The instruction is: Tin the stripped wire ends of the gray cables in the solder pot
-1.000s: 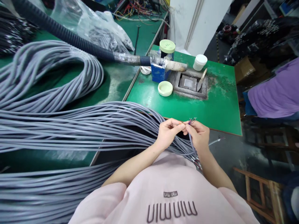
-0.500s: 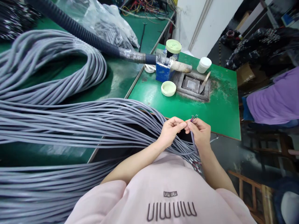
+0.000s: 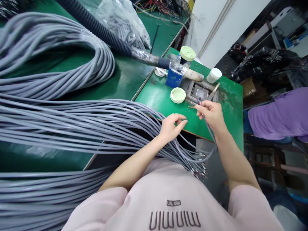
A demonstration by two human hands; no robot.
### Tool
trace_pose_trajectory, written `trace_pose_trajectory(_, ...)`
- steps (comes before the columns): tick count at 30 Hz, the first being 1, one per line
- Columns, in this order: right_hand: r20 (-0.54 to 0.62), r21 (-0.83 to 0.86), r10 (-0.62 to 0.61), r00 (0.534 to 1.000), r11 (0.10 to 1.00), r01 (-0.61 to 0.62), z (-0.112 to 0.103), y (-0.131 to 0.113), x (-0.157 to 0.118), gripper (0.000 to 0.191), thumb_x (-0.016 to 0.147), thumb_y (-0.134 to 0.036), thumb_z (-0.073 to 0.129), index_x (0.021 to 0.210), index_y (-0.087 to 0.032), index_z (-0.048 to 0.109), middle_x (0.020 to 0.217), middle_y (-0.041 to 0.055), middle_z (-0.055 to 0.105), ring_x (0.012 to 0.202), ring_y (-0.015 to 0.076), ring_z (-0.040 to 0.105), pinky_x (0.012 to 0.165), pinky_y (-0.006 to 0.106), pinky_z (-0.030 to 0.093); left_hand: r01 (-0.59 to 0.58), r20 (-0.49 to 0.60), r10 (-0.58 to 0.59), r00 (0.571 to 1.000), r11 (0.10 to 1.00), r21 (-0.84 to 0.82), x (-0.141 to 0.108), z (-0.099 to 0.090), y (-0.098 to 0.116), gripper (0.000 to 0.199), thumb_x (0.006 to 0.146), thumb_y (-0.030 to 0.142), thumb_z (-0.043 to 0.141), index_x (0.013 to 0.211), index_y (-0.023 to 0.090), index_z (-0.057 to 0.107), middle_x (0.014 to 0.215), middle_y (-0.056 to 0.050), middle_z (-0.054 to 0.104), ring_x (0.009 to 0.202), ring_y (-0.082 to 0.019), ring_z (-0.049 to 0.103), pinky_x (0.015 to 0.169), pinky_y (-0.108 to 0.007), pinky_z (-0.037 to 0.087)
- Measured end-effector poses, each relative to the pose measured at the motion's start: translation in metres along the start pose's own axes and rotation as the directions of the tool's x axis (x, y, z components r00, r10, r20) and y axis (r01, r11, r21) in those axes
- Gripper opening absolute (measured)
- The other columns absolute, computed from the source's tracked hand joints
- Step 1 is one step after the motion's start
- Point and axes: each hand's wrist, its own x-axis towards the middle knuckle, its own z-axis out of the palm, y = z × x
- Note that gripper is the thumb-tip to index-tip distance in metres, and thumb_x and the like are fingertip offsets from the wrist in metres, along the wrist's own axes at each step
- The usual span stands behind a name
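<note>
The right hand (image 3: 211, 115) pinches one gray cable (image 3: 207, 123) tight so its thin wire ends (image 3: 192, 107) poke out over the green table (image 3: 231, 106), while the left hand (image 3: 171, 126) rests half open, holding nothing, by the big bunch of cables (image 3: 96, 122).

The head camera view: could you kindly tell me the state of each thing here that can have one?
Left hand: open, empty.
Right hand: pinching a grey cable.
Cable's stripped end: coloured wires splayed.
Grey cable bundle: loose, draped over the bench.
Pale green lid: off, lying flat.
White jar: upright, closed.
</note>
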Motion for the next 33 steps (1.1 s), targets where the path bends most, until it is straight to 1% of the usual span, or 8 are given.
trace_pose_trajectory(2, 0.035, -0.05, 0.012, 0.999, 0.999, -0.01, 0.002, -0.003, 0.023, 0.023, 0.075, -0.03, 0.07, 0.06, -0.014, 0.061, 0.049, -0.0016, 0.061, 0.036, 0.0065, 0.05, 0.036, 0.016, 0.036, -0.099, 0.002, 0.1, 0.995, 0.983, 0.155, 0.004, -0.007, -0.01, 0.016, 0.087, 0.032, 0.06, 0.088, 0.018, 0.069, 0.069, -0.002, 0.061, 0.07, -0.015, 0.055, 0.072, -0.028, 0.04)
trace_pose_trajectory(8, 0.103, -0.185, 0.153, 0.983, 0.974, -0.132, 0.018, 0.002, 0.081, 0.023, 0.07, -0.026, 0.07, 0.055, -0.014, 0.057, 0.044, -0.0011, 0.058, 0.031, 0.006, 0.045, 0.031, 0.015, 0.031, -0.323, 0.193, 0.263, 0.945, 0.83, 0.454, 0.002, -0.007, -0.033, 0.021, 0.094, 0.032, 0.05, 0.092, 0.019, 0.067, 0.076, -0.005, 0.066, 0.073, -0.017, 0.055, 0.067, -0.031, 0.031)
trace_pose_trajectory(12, 0.127, -0.299, 0.192, 0.973, 0.943, -0.147, 0.03, 0.012, 0.109, 0.022, 0.07, -0.023, 0.069, 0.054, -0.013, 0.058, 0.044, 0.0, 0.059, 0.03, 0.006, 0.045, 0.032, 0.016, 0.031, -0.425, 0.245, 0.347, 0.905, 0.732, 0.533, -0.001, -0.005, -0.041, 0.023, 0.095, 0.03, 0.047, 0.092, 0.017, 0.066, 0.073, -0.004, 0.062, 0.071, -0.017, 0.053, 0.066, -0.033, 0.028)
trace_pose_trajectory(17, 0.148, -0.459, 0.2, 0.969, 0.881, -0.111, 0.044, 0.023, 0.133, 0.016, 0.071, -0.021, 0.066, 0.057, -0.013, 0.062, 0.047, 0.0011, 0.061, 0.033, 0.0078, 0.049, 0.036, 0.017, 0.035, -0.472, 0.279, 0.383, 0.881, 0.668, 0.575, -0.001, -0.007, -0.044, 0.026, 0.098, 0.028, 0.042, 0.089, 0.018, 0.064, 0.071, -0.003, 0.061, 0.072, -0.016, 0.052, 0.067, -0.034, 0.027)
trace_pose_trajectory(22, 0.161, -0.591, 0.2, 0.967, 0.804, -0.068, 0.053, 0.032, 0.142, 0.017, 0.071, -0.023, 0.065, 0.057, -0.013, 0.064, 0.049, 0.0027, 0.063, 0.036, 0.01, 0.051, 0.042, 0.021, 0.039, -0.493, 0.277, 0.415, 0.867, 0.625, 0.605, -0.001, -0.006, -0.046, 0.025, 0.098, 0.027, 0.043, 0.085, 0.019, 0.063, 0.068, -0.001, 0.059, 0.071, -0.015, 0.05, 0.067, -0.034, 0.028)
trace_pose_trajectory(27, 0.158, -0.617, 0.22, 0.962, 0.783, -0.078, 0.056, 0.033, 0.144, 0.018, 0.07, -0.023, 0.062, 0.055, -0.014, 0.062, 0.046, 0.0012, 0.06, 0.037, 0.01, 0.05, 0.044, 0.021, 0.039, -0.501, 0.287, 0.415, 0.863, 0.633, 0.59, -0.002, -0.009, -0.047, 0.024, 0.098, 0.026, 0.044, 0.084, 0.019, 0.063, 0.067, 0.0, 0.058, 0.071, -0.015, 0.05, 0.067, -0.034, 0.029)
trace_pose_trajectory(30, 0.098, -0.558, 0.198, 0.975, 0.822, -0.111, 0.052, 0.022, 0.135, 0.017, 0.07, -0.023, 0.061, 0.056, -0.015, 0.062, 0.046, 0.0002, 0.059, 0.038, 0.0091, 0.049, 0.045, 0.021, 0.038, -0.467, 0.313, 0.348, 0.884, 0.696, 0.546, -0.002, -0.011, -0.039, 0.024, 0.098, 0.029, 0.044, 0.087, 0.019, 0.064, 0.071, -0.002, 0.061, 0.074, -0.016, 0.053, 0.068, -0.034, 0.032)
trace_pose_trajectory(33, 0.028, -0.369, 0.176, 0.984, 0.917, -0.153, 0.043, 0.003, 0.109, 0.018, 0.071, -0.028, 0.062, 0.058, -0.016, 0.059, 0.047, -0.0016, 0.059, 0.037, 0.0081, 0.047, 0.041, 0.02, 0.036, -0.398, 0.372, 0.243, 0.896, 0.811, 0.429, 0.001, -0.003, -0.027, 0.023, 0.098, 0.027, 0.043, 0.105, 0.018, 0.064, 0.088, -0.005, 0.067, 0.081, -0.018, 0.056, 0.07, -0.033, 0.037)
